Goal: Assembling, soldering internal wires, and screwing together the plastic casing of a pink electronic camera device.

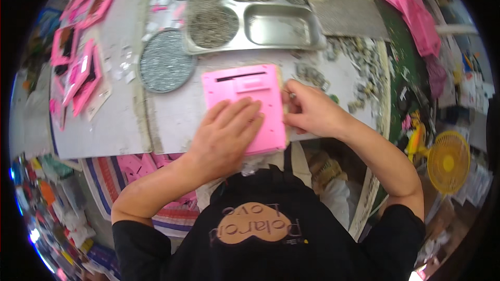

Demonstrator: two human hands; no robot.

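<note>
A pink rectangular plastic panel [221, 91] with a dark slot near its far edge lies at the table's near edge in front of me. My left hand [224, 132] rests flat on its lower left part, fingers stretched out over the surface. Against the panel's right edge, my right hand [310, 108] has its fingers curled in a pinch. Something small shows at those fingertips, too small to make out. Just beyond that hand lie several small metal pieces [311, 75] on the table.
Beyond the panel stands a steel compartment tray [242, 31], several compartments filled with small grey metal parts. A round grey dish [167, 62] of fine metal pieces sits left of it. Pink frames [86, 75] lie far left. Striped bag [107, 179] below; yellow fan [448, 162] at right.
</note>
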